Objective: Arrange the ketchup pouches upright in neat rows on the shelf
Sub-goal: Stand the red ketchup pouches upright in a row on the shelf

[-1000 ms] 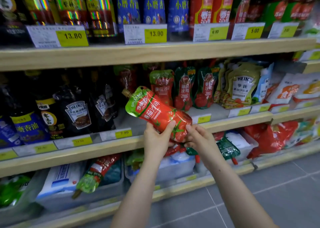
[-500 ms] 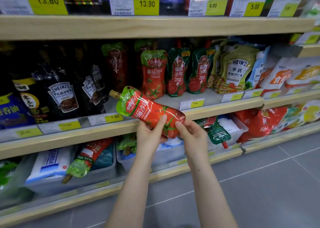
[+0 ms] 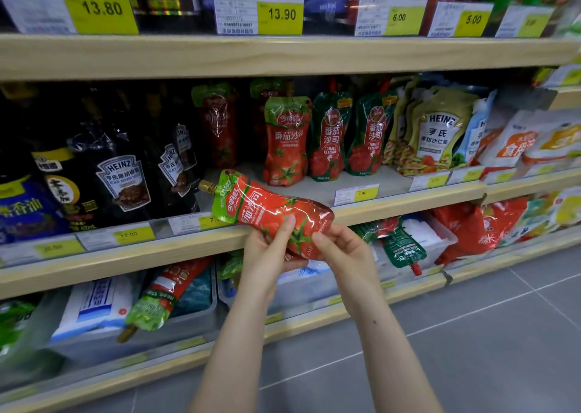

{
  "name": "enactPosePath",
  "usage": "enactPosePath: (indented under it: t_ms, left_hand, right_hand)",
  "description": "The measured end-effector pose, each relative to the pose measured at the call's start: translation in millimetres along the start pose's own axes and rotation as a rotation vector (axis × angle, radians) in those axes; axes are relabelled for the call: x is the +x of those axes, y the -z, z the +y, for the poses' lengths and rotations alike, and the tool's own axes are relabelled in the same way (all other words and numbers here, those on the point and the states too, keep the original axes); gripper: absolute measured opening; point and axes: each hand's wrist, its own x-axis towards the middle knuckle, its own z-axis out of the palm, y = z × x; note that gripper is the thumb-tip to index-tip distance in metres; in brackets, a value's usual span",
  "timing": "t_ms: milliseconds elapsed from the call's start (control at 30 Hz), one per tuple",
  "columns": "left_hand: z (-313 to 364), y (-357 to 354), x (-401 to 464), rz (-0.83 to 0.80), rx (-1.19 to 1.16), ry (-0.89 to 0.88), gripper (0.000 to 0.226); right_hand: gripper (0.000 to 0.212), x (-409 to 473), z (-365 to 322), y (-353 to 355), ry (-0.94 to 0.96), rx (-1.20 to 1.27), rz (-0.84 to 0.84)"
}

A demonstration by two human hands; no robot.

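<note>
A red ketchup pouch (image 3: pixel 267 211) with a green top and gold cap lies tilted, cap to the left, in front of the middle shelf (image 3: pixel 188 249). My left hand (image 3: pixel 267 252) grips its lower part from below, thumb on the front. My right hand (image 3: pixel 342 249) pinches its bottom edge. On the shelf behind, a matching red pouch (image 3: pixel 284 142) stands upright, with two green-and-red ketchup pouches (image 3: pixel 330 139) upright to its right. Another red pouch (image 3: pixel 220 123) stands further back on the left.
Dark Heinz sauce pouches (image 3: pixel 122 177) fill the shelf's left side, Heinz salad dressing pouches (image 3: pixel 437 132) the right. Below, bins (image 3: pixel 195 315) hold a fallen ketchup pouch (image 3: pixel 157 299) and a green pouch (image 3: pixel 402 246). Bottles line the top shelf. Grey tiled floor (image 3: pixel 487 334) lies at right.
The view has tilted down, so the shelves sit higher in frame. The held pouch has sunk slightly toward the shelf's front edge, still tilted in both hands.
</note>
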Motion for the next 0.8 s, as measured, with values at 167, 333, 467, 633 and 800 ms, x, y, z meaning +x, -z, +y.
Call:
enactPosePath:
  t_ms: [167, 333, 467, 633, 800]
  left_hand:
    - [-3.1, -0.8, 2.9, 0.021, -0.012, -0.018, 0.046]
    - [-4.3, -2.9, 1.7, -0.015, 0.036, -0.016, 0.059]
    - [-4.2, -3.0, 2.3, -0.028, 0.039, 0.002, 0.067]
    - [-8.3, -8.2, 0.2, 0.021, 0.047, -0.048, 0.056]
    - [-11.2, -14.2, -1.7, 0.02, 0.09, -0.09, 0.045]
  right_hand:
    - [0.01, -6.3, 3.6, -0.3, 0.137, -0.131, 0.056]
    - [0.008, -4.3, 4.8, 6.2, 0.045, 0.004, -0.013]
    - [0.002, -2.7, 4.0, 9.9, -0.031, 0.121, -0.088]
    - [0.011, -0.4, 2.1, 11.7, 0.008, 0.073, 0.027]
    - [0.008, -1.9, -0.8, 15.3, -0.003, 0.062, 0.085]
